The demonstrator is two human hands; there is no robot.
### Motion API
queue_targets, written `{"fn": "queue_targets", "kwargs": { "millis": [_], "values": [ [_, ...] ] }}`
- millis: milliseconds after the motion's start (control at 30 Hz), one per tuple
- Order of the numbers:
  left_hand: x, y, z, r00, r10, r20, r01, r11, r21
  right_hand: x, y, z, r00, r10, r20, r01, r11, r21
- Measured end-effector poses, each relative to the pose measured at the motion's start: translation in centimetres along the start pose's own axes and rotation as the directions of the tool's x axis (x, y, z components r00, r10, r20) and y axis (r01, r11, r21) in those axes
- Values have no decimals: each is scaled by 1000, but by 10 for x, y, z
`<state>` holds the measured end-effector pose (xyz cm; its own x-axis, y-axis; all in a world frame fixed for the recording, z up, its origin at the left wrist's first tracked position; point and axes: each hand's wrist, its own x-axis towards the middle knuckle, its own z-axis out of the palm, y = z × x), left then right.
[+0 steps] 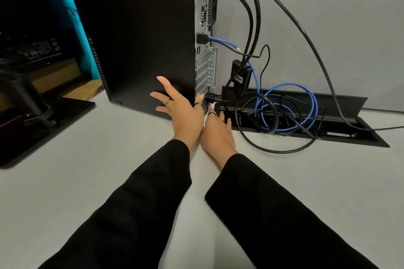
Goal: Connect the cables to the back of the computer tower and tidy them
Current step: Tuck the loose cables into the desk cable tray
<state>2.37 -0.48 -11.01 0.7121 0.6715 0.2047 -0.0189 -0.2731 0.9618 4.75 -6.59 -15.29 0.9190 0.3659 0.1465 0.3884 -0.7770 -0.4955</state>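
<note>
Sleeves nearest. Left hand spread flat, bracing tower side. Right hand pinching plug at tower's bottom rear. Push straight; keep tower steadied. Cables loose beyond right hand, still untidied.

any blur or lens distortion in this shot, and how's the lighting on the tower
Head view: wide-angle bending is plain, the computer tower leans and the desk edges curve. The tower's side panel is near featureless black, the monitor area at far left is dim and soft. Left hand and right hand are fairly sharp, casting faint shadows; the blue cable reads clearly against the pale partition.
</note>
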Motion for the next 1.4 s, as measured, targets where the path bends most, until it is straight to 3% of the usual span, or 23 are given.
{"fn": "queue_targets", "kwargs": {
  "millis": [600, 1100, 1267, 1400],
  "values": [
    [29, 2, 38, 988, -74, -139, 85, 994, 73, 28, 10, 6, 996, 60, -66, -59, 998, 16],
    [29, 6, 40, 982, -123, -140, 143, 980, 137, 26, 11, 7, 996, 44, -73, -45, 999, -22],
    [28, 7, 40, 984, -116, -132, 135, 980, 144, 25, 11, 2, 987, 82, -136, -67, 991, 113],
    [27, 8, 36, 984, -137, -115, 153, 978, 142, 15, 15, -8, 995, 50, -91, -26, 970, 243]
  ]
}}
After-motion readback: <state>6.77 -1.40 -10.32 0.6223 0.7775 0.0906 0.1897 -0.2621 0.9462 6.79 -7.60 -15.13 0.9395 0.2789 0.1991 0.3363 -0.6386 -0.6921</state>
